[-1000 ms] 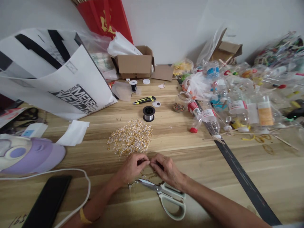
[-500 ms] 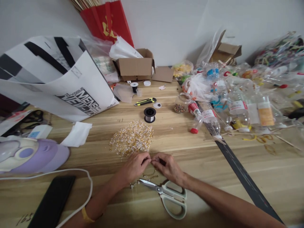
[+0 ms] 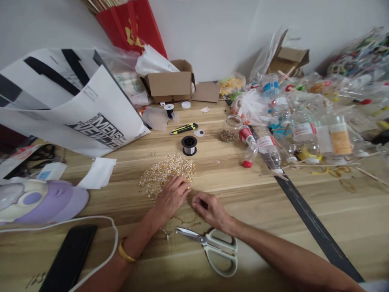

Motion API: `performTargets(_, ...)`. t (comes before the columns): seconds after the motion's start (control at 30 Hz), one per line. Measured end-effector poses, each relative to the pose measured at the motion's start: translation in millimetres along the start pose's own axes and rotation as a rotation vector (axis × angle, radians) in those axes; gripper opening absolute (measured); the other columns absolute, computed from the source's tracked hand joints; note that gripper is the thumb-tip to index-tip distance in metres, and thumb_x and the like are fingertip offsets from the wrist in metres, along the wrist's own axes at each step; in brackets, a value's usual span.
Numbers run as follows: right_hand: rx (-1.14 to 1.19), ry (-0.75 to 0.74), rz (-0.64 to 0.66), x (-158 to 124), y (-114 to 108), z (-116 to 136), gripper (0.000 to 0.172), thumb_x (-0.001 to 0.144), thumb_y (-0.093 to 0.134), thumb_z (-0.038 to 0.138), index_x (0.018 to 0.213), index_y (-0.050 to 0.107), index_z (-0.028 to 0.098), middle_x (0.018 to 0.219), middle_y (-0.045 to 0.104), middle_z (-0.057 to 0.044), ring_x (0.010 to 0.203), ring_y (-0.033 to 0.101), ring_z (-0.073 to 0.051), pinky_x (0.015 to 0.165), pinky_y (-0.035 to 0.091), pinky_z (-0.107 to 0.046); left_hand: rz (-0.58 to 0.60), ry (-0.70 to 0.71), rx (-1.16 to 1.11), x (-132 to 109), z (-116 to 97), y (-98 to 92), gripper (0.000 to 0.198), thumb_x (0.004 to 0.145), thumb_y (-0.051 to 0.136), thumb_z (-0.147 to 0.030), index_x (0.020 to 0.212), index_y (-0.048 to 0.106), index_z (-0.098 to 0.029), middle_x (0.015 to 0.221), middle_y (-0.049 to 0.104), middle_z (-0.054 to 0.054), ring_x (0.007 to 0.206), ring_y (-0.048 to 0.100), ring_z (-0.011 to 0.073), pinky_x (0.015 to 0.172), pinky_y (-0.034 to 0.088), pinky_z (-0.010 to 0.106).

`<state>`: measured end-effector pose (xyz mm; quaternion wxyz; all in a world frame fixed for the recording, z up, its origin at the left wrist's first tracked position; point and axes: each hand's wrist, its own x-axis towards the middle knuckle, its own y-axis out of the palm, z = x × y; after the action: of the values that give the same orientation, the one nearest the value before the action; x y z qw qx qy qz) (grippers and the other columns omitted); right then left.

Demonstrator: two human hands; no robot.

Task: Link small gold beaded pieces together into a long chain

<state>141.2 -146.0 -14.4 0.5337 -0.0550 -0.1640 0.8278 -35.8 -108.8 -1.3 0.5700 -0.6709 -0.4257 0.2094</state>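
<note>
My left hand (image 3: 174, 194) lies over the near right edge of a heap of clear and gold beads (image 3: 162, 168). Its fingers are bent together and the tips touch down at the heap; anything between them is hidden. Just to the right, my right hand (image 3: 211, 209) is closed in a pinch, thumb against forefinger, on something too small to make out. Below both hands lies a thin gold beaded chain (image 3: 186, 222) on the wood. Scissors with pale handles (image 3: 220, 250) rest in front of my right hand, blades pointing left, touching or close to the chain's end.
Behind the beads stand a wire spool (image 3: 189, 146) and a yellow-black utility knife (image 3: 184, 128). A jar of small beads (image 3: 228, 134) and many plastic bottles (image 3: 269, 148) crowd the right. On the left are a phone (image 3: 68, 257), a white cable (image 3: 114, 227) and a purple device (image 3: 60, 198).
My hands have come apart. The left one has moved up onto the bead heap, while the right stays nearly in place, still pinched. The whole view has shifted slightly.
</note>
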Motion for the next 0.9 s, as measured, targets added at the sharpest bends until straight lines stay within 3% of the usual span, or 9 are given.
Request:
performTargets(0.17,0.009,0.026,-0.002,0.4,-2.7,1.7,0.01,0.084,0.052,0.016,0.076,0.057,0.014,0.065,0.051,0.002,0.059,0.044,-0.009,0.056,0.036,-0.02,-0.05,-0.008,-0.006,3.5,6.0,6.5,0.017,0.09,0.048,-0.014,0.08,0.061,-0.016,0.084,0.057,0.005,0.085,0.051,0.0196,0.078,0.045,0.033)
performTargets(0.47,0.024,0.017,0.011,-0.1,-4.6,-0.3,0.01,0.086,0.052,0.016,0.078,0.057,0.015,0.065,0.052,0.002,0.059,0.045,-0.009,0.056,0.036,-0.02,-0.187,-0.21,-0.364,5.0,17.9,-1.9,0.013,0.086,0.054,-0.018,0.076,0.062,-0.017,0.079,0.064,0.003,0.08,0.058,0.0162,0.076,0.045,0.028)
performTargets(0.7,0.009,-0.106,0.007,-0.5,-6.6,-2.6,0.014,0.088,0.054,0.022,0.077,0.059,0.015,0.075,0.055,-0.003,0.07,0.051,-0.013,0.062,0.042,-0.024,-0.189,-0.241,-0.334,2.5,24.4,-9.5,0.013,0.083,0.055,-0.02,0.071,0.061,-0.017,0.074,0.065,0.003,0.076,0.057,0.0171,0.075,0.045,0.03)
performTargets(0.9,0.01,-0.07,0.025,-0.7,-5.4,-5.2,0.012,0.088,0.056,0.021,0.078,0.06,0.015,0.072,0.056,-0.002,0.066,0.051,-0.013,0.061,0.042,-0.024,-0.179,-0.194,-0.232,2.2,27.4,-9.8,0.015,0.082,0.054,-0.013,0.069,0.06,-0.017,0.071,0.063,0.003,0.074,0.055,0.0174,0.074,0.045,0.031)
